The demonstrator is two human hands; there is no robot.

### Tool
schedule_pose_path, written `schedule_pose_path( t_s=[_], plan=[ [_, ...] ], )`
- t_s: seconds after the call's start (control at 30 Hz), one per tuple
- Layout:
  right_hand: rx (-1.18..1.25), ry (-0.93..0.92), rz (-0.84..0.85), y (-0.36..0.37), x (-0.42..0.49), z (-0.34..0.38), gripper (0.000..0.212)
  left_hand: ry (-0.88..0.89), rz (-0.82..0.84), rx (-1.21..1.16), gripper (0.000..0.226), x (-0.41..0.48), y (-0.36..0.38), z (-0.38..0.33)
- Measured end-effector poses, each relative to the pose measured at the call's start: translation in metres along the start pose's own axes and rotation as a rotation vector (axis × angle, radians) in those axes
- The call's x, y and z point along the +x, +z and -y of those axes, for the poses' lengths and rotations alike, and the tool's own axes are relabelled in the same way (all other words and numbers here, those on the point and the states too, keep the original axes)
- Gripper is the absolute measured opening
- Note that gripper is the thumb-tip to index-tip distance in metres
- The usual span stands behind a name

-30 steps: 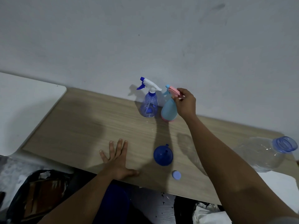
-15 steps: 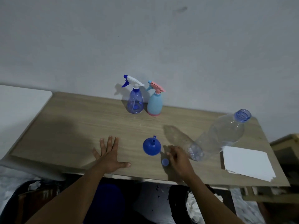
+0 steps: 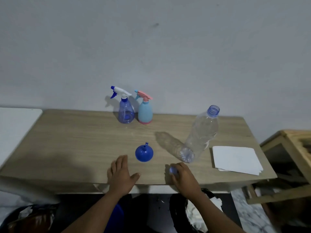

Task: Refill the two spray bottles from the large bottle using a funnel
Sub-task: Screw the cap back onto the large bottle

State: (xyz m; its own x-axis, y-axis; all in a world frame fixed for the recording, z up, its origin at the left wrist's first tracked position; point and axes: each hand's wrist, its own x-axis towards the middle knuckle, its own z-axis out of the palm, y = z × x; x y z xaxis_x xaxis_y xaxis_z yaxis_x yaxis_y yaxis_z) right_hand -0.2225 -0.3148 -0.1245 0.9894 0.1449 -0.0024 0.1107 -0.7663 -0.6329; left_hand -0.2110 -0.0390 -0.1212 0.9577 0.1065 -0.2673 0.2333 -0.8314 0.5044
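Whereas the blue cap (image 3: 172, 170) earlier lay loose, the right hand (image 3: 184, 179) now pinches it; left of that grip, the left hand (image 3: 120, 174) stays flat, fingers straight.

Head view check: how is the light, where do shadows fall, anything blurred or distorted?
Head view: dim, bluish light; large bottle casts a shadow leftward on the table, blue spray bottle onto the wall. Same view: cap at the right hand looks smeared; bottle leans, likely wide-lens distortion.

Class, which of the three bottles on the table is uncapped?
The large clear bottle, far right: open neck; the blue spray bottle and pink-topped spray bottle carry trigger heads.
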Motion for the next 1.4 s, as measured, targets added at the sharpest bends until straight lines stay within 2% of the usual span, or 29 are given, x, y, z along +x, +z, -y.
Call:
schedule_pose_path(
  t_s=[0.1, 0.17, 0.27, 0.37, 0.43, 0.53, 0.67, 0.8, 0.97, 1.4],
  plan=[
    [0.069, 0.113, -0.118, -0.036, -0.021, -0.029, 0.028, 0.12, -0.279, -0.189, 0.081, -0.012, -0.005, -0.047],
    [0.118, 0.213, -0.239, -0.066, -0.023, -0.043, 0.028, 0.246, -0.383, -0.274, 0.069, -0.009, -0.008, -0.086],
    [0.226, 0.251, -0.4, -0.126, -0.01, -0.048, 0.028, 0.431, -0.285, -0.508, 0.068, -0.002, -0.007, -0.144],
    [0.358, 0.131, -0.472, -0.19, 0.013, -0.027, 0.028, 0.526, -0.192, -0.617, 0.084, -0.006, -0.015, -0.199],
    [0.44, 0.026, -0.458, -0.227, 0.028, -0.001, 0.027, 0.573, -0.179, -0.634, 0.092, -0.011, -0.022, -0.229],
    [0.503, -0.137, -0.392, -0.267, 0.047, 0.033, 0.024, 0.608, -0.184, -0.614, 0.092, -0.014, -0.025, -0.257],
    [0.442, -0.309, -0.206, -0.287, 0.063, 0.054, 0.026, 0.577, -0.225, -0.61, 0.077, -0.02, -0.025, -0.279],
    [0.31, -0.442, -0.113, -0.289, 0.073, 0.056, 0.026, 0.499, -0.274, -0.596, 0.068, -0.028, -0.023, -0.287],
    [0.272, -0.494, -0.048, -0.295, 0.081, 0.052, 0.025, 0.488, -0.254, -0.648, 0.064, -0.033, -0.027, -0.292],
    [0.291, -0.524, 0.107, -0.304, 0.089, 0.045, 0.026, 0.543, -0.179, -0.607, 0.067, -0.035, -0.035, -0.282]
  ],
)
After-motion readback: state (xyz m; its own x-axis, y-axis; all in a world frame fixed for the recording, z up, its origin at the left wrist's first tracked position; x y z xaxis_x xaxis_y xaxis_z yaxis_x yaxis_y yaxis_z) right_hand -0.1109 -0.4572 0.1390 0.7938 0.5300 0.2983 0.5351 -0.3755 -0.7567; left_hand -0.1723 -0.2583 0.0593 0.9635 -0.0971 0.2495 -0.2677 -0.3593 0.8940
